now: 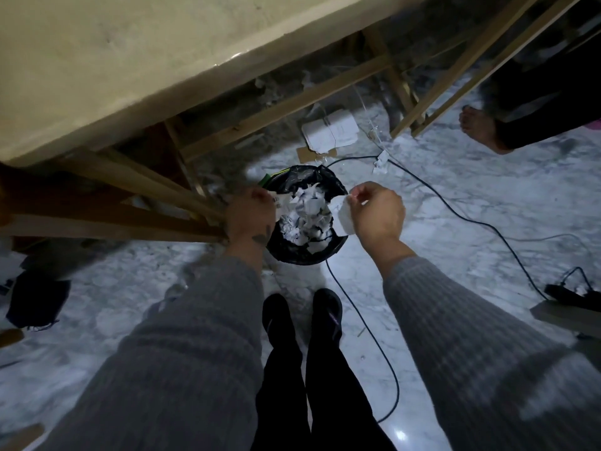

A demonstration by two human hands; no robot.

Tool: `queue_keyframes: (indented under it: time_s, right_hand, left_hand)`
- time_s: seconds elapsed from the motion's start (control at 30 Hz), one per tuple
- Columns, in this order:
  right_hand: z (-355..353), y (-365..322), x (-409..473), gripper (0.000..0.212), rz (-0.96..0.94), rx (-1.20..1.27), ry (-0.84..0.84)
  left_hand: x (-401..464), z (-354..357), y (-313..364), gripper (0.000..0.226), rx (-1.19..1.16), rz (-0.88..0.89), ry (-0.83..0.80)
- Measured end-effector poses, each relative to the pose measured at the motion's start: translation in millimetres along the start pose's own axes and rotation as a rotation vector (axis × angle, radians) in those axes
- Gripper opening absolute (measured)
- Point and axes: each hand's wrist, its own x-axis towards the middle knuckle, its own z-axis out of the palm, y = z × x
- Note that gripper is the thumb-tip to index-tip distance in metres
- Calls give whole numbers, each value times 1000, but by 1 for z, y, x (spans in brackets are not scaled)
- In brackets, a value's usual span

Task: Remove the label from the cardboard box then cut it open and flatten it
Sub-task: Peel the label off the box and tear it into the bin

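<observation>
A: Head view: your R hand (377, 212) pinches a white label scrap (341, 216) over the bin (305, 219).
B: L hand (248, 211)?
A: Grip curled on another scrap (277, 198) at the bin rim, beside the tabletop (113, 60) leg.
B: Box?
A: Flat cardboard (330, 131) on the floor past the bin.

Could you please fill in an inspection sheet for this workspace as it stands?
Surface: marble floor, pale, veined.
Job's things: white label piece held over the black bin; paper scraps inside; flattened cardboard lies beyond.
Clutter: crumpled paper, dark bag.
Grippers: left hand and right hand each pinch paper.
Cables: black cable across floor; power strip.
Surroundings: wooden table; another person's bare foot.
</observation>
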Motion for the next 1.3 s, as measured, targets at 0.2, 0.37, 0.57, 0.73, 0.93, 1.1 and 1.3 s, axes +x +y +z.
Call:
queue_keyframes:
  time_s: [0.2,0.37,0.57,0.73,0.93,1.1,1.3]
  right_hand:
    - [61,24,25,11,83,103,-7]
    - [122,49,56,12,42,-72,-53]
    - [190,81,91,21,102,-145,-213]
    - [211,85,100,30,63,-179,-309]
    - [159,57,81,36,-4,-29,-339]
    - [98,15,56,34,-43,82,-242]
    - [72,-6,37,42,-52,203,-229]
  left_hand:
    - [28,57,-8,6,-50,44,-18]
    - [69,118,-39,13,-102,-51,-86]
    - [115,174,-75,14,-36,-23,-190]
    - [131,186,-85,21,43,19,-223]
    - [100,150,-55,22,-48,35,-290]
    - [59,98,-13,25,-38,103,-317]
    - [29,70,3,26,69,198,-343]
